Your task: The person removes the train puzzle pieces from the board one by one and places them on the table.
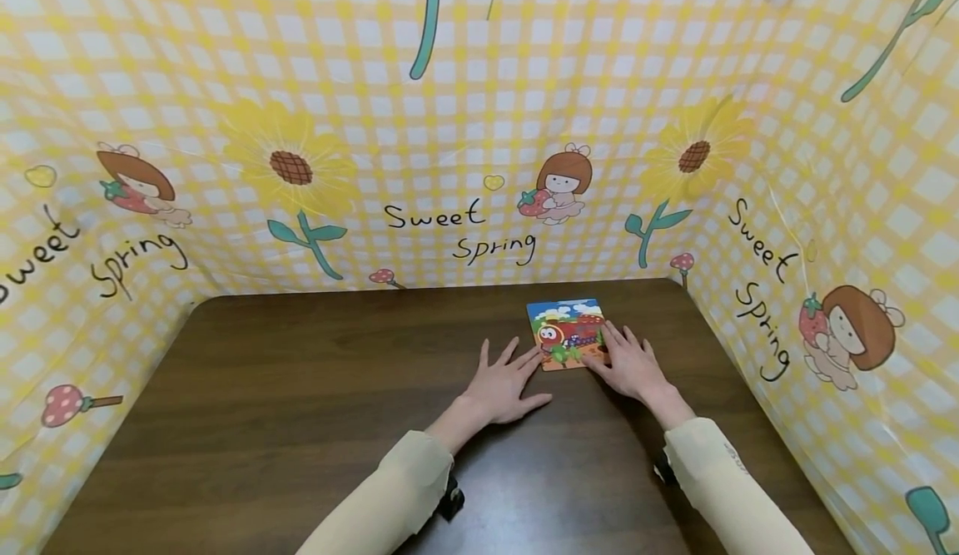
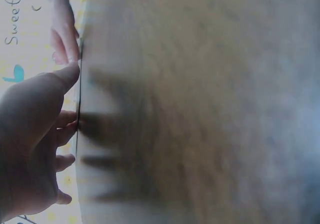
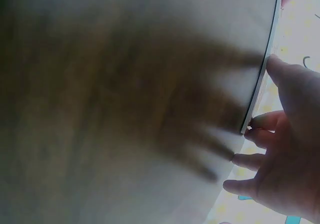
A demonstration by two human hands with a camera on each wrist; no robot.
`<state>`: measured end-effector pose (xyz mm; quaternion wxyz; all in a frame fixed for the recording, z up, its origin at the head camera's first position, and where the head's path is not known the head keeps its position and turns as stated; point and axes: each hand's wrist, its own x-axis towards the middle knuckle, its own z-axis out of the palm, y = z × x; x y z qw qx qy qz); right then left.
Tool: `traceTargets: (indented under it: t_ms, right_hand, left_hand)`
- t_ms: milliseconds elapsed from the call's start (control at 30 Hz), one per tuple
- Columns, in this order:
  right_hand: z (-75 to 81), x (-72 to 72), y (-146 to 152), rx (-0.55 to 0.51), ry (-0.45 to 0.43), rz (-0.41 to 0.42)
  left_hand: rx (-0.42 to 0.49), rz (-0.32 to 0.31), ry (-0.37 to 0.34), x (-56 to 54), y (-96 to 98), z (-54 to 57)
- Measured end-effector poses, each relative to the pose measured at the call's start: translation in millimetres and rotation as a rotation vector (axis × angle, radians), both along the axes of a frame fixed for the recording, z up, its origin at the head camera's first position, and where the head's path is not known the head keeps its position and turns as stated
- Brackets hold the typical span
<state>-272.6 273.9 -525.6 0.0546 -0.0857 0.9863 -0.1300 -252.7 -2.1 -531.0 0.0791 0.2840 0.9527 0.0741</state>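
Note:
A thin square board (image 1: pixel 563 312) with a bright cartoon picture of a red, big-eyed character lies flat on the table. My left hand (image 1: pixel 504 384) is spread palm down at its lower left, one fingertip at the board's left edge and the thumb out over bare wood. On the other side, my right hand (image 1: pixel 631 365) rests with its thumb at the near right corner and fingers along the right edge. From the right wrist, the board's edge (image 3: pixel 261 76) shows as a thin strip beside the right thumb and index fingertip. Its printed face is hidden in both wrist views.
A dark brown wooden table (image 1: pixel 300 388) extends widely to the left of the board. Yellow checked cloth (image 1: pixel 449 139) with flowers and "Sweet Spring" lettering hangs behind the table and along both sides. The board sits toward the far right part of the tabletop.

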Motion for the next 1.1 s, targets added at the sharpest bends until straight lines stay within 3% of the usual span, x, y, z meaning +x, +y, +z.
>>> traceTargets:
  t_ms: [333, 600, 1100]
  right_hand:
    - [-2.8, 4.1, -15.4, -0.019, 0.041, 0.071]
    - [-1.5, 7.2, -35.8, -0.037, 0.057, 0.141]
    - [3.2, 12.8, -66.8, -0.039, 0.060, 0.208]
  left_hand:
    - [0.024, 0.012, -0.008, 12.0, -23.9, 4.0]
    - [0.046, 0.063, -0.021, 17.0, -54.8, 5.8]
    - [0.055, 0.118, -0.043, 32.4, -88.3, 11.7]
